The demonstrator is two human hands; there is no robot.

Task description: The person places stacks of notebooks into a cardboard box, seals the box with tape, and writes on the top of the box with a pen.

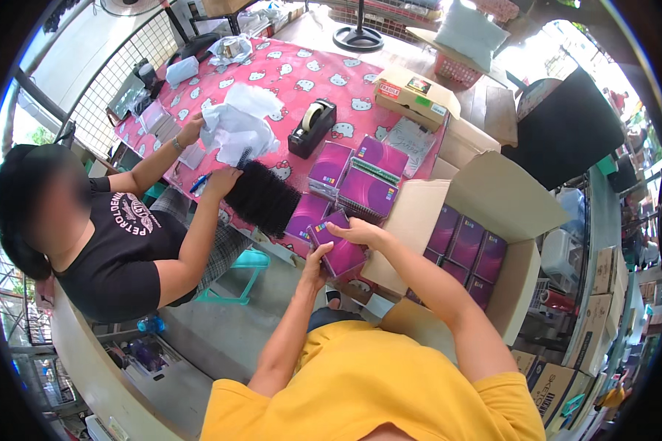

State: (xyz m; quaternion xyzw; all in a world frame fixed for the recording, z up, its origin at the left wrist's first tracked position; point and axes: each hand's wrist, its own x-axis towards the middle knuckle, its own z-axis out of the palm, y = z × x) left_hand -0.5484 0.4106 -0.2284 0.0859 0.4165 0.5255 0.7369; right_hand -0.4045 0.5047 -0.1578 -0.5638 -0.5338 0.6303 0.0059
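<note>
My two hands hold a small stack of purple notebooks (343,257) over the near edge of the table. My left hand (315,266) grips it from the left side and below, thumb along the cover. Across its upper right side lies my right hand (357,232), fingers closed on it. Just beyond, several stacks of purple spiral notebooks (366,192) rest on the pink patterned tablecloth (312,81). Beside my right forearm stands an open cardboard box (485,192), its flaps up, with rows of similar purple notebooks (465,242) inside.
At the left, a co-worker (118,242) in a black shirt handles white plastic (237,121) and a black bristly bundle (265,198). A tape dispenser (312,128) and a lidded carton (415,95) stand on the table. Below is a teal stool (246,268).
</note>
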